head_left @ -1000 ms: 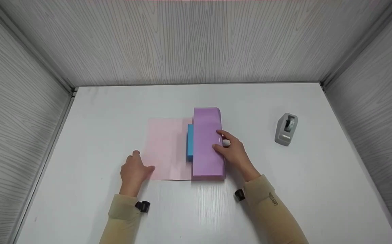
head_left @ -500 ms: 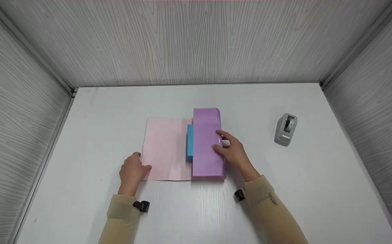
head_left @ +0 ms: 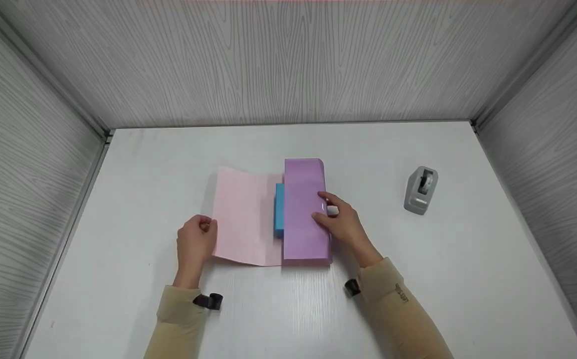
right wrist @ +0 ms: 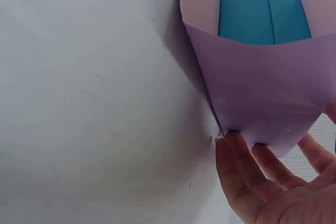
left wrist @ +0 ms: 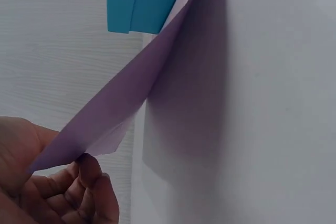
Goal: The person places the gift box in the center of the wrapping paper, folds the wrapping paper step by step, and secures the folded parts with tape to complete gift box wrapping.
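A sheet of wrapping paper (head_left: 243, 219), pink inside and purple outside, lies under a blue box (head_left: 279, 209). Its right part is folded over the box, purple face up, leaving only the box's left strip visible from above. My left hand (head_left: 196, 249) pinches the left edge of the paper between thumb and fingers, and that edge is raised off the table with a shadow beneath. On the right, my right hand (head_left: 348, 227) holds the folded paper, thumb and a finger on top. In the right wrist view, other fingertips press the purple side (right wrist: 262, 93).
A grey tape dispenser (head_left: 421, 190) with a roll in it stands at the right of the white table (head_left: 168, 154). Grey wood-grain panels (head_left: 288, 60) rise at the back and both sides. Small black devices are strapped at both wrists.
My left hand has gone from lying at the paper's lower left corner to pinching its left edge, which has lifted and bent upward. The right hand and folded part stay put.
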Demonstrator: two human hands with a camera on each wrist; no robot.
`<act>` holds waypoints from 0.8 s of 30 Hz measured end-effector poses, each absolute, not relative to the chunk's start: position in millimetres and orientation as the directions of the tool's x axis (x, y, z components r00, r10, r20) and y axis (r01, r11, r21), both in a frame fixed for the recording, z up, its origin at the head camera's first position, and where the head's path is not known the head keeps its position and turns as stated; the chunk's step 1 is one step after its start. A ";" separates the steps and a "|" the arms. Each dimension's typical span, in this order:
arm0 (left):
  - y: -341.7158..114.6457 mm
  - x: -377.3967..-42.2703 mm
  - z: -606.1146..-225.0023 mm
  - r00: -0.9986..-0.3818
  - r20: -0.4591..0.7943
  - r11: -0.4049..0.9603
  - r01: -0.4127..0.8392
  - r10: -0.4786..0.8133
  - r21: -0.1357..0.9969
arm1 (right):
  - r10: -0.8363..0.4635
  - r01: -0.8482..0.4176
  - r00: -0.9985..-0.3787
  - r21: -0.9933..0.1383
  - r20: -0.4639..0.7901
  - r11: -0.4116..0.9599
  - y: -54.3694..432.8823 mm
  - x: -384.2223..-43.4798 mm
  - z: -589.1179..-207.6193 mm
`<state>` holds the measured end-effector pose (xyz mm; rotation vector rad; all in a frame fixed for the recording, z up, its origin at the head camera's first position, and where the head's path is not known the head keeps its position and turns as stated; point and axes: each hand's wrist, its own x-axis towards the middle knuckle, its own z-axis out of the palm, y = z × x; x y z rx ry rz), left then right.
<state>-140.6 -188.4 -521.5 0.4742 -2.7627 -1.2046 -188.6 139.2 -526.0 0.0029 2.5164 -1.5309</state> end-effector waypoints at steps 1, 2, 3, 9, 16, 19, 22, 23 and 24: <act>-187.6 -140.7 -520.1 -0.948 -0.032 0.631 -0.236 -0.318 0.739 | -0.099 0.102 -0.981 -0.880 -0.166 0.465 139.3 -188.8 -526.2; -186.7 -140.6 -518.3 -0.948 -0.024 0.622 -0.226 -0.316 0.749 | -0.100 0.100 -0.981 -0.880 -0.164 0.465 139.3 -189.0 -526.2; -185.8 -140.4 -516.5 -0.949 -0.018 0.613 -0.217 -0.315 0.759 | -0.100 0.098 -0.982 -0.879 -0.163 0.466 139.3 -189.1 -526.2; -180.3 -138.0 -506.2 -0.955 -0.001 0.577 -0.180 -0.297 0.796 | -0.104 0.091 -0.982 -0.876 -0.159 0.474 139.2 -189.7 -525.8; -174.1 -138.1 -495.9 -0.966 0.009 0.533 -0.135 -0.258 0.836 | -0.097 0.112 -0.979 -0.868 -0.181 0.483 139.8 -189.5 -524.0; -171.4 -138.4 -492.1 -0.971 0.012 0.514 -0.117 -0.239 0.850 | -0.095 0.115 -0.979 -0.867 -0.183 0.485 140.1 -189.2 -523.9; -168.5 -138.9 -488.6 -0.975 0.030 0.493 -0.084 -0.219 0.866 | -0.096 0.113 -0.979 -0.870 -0.180 0.479 140.1 -189.1 -523.7; -167.4 -139.0 -487.6 -0.976 0.032 0.482 -0.077 -0.214 0.873 | -0.096 0.113 -0.979 -0.871 -0.180 0.478 140.1 -189.1 -523.6; -166.1 -139.1 -486.3 -0.977 0.033 0.470 -0.071 -0.209 0.880 | -0.098 0.113 -0.979 -0.872 -0.181 0.476 140.1 -189.1 -523.5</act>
